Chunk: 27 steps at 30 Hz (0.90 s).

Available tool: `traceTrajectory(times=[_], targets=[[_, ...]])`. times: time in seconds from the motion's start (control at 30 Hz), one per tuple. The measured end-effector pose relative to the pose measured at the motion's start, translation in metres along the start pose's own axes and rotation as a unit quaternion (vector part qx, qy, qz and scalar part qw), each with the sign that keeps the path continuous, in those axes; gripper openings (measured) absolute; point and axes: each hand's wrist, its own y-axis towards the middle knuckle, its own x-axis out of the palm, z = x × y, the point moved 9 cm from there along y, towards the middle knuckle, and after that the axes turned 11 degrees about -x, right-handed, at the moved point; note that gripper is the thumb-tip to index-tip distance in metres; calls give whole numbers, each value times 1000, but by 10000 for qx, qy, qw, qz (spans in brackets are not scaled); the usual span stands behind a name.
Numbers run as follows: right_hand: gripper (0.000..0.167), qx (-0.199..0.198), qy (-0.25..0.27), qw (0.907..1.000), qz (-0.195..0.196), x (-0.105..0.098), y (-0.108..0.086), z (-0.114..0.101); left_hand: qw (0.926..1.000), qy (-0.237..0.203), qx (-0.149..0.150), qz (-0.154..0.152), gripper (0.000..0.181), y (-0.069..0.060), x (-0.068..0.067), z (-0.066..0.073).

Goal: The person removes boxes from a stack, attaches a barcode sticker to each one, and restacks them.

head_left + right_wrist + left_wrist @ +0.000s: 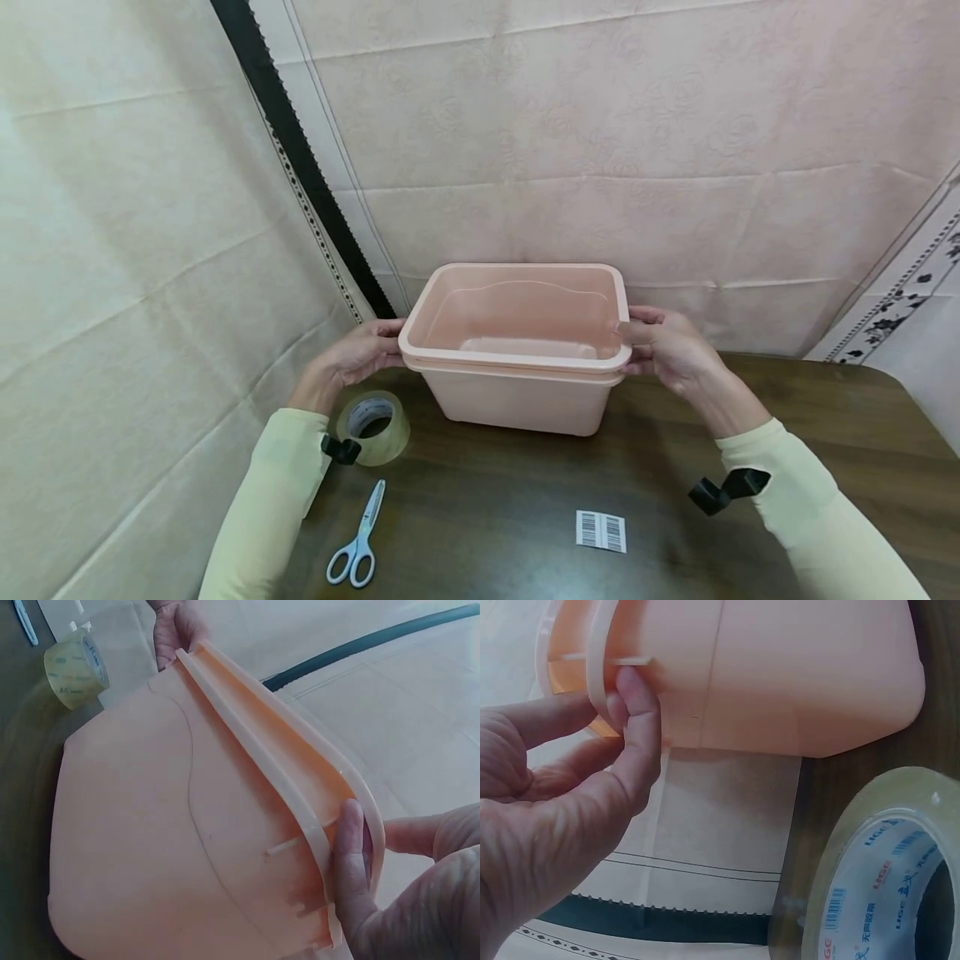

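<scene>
Two pale pink plastic bins stand nested on the table, the upper bin (517,361) with its rim just above that of the lower bin (517,402). At the left end, my left hand (352,354) has its fingers curled about the lower bin's rim, as the left wrist view shows. My right hand (678,354) grips the right end, its thumb over the upper rim and other fingers at the lower one. The inside of the upper bin shows nothing in it. Under my left forearm stands a roll of clear packing tape (393,442).
Light blue scissors (362,542) lie on the dark wood table (480,517) at the front left. A small white barcode label (601,532) lies front right of the bins. A pale cloth curtain (562,125) hangs behind and on the left.
</scene>
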Motion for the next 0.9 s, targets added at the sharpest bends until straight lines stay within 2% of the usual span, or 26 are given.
traceTrajectory(times=[0.1, 0.23, 0.37, 0.47, 0.7, 0.9], targets=[[76, 28, 75, 10000, -55, 1, -1, 1, 10000, -34, 13, 66, 56, -1, -2, -1], [83, 208, 516, 9982, -214, 1, -1, 6, 9997, -218, -99, 81, 53, -2, -3, -5], [85, 422, 770, 9955, -356, -2, -2, 13, 9992, -362, -155, -44, 53, -2, 0, -8], [85, 460, 866, 9945, -359, -3, -3, 16, 9991, -411, -88, -59, 53, -2, 1, -9], [88, 362, 710, 9961, -369, -1, -9, 13, 9996, -290, -32, -59, 52, -9, 1, -13], [85, 337, 522, 9977, -281, -1, -8, 9, 9998, -195, 35, -52, 53, -10, 1, -11]])
